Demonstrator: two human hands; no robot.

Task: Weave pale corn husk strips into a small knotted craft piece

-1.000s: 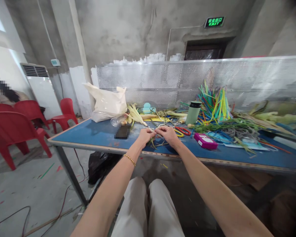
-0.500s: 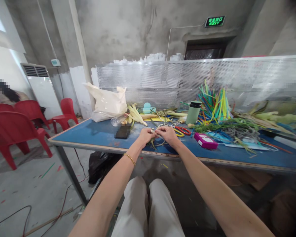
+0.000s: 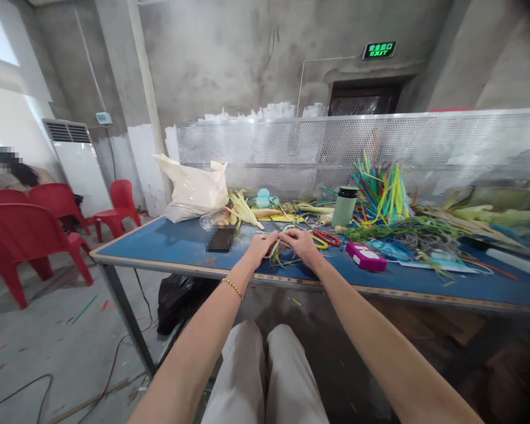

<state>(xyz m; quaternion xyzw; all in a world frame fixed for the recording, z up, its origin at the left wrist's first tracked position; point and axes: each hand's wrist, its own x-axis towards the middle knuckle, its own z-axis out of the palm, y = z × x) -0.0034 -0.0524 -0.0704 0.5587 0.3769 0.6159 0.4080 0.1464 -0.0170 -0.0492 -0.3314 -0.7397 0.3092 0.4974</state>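
Over the front edge of the blue table [image 3: 159,241], my left hand [image 3: 262,247] and my right hand [image 3: 302,245] meet with fingertips pinched together. Between them are thin pale-green leaf strips [image 3: 277,258], whose ends hang below the fingers. My fingers partly hide the pinched spot. Just beyond my right hand lie red-handled scissors [image 3: 329,238] and a yellow-handled pair [image 3: 319,242]. A purple box [image 3: 365,257] sits farther right. To the left of my left hand is a dark, blurred-out flat object [image 3: 221,239].
At the back stand a cream plastic bag [image 3: 198,191], pale corn husks [image 3: 245,212], a green bottle [image 3: 344,207] and a bundle of coloured strips [image 3: 384,188]. Green strands [image 3: 406,231] cover the right side. Red chairs [image 3: 30,241] and a person [image 3: 15,168] are at left.
Both hands stay pinched together with only slight finger movement. More of the leaf strips shows below my left fingers. The view has tilted slightly upward.
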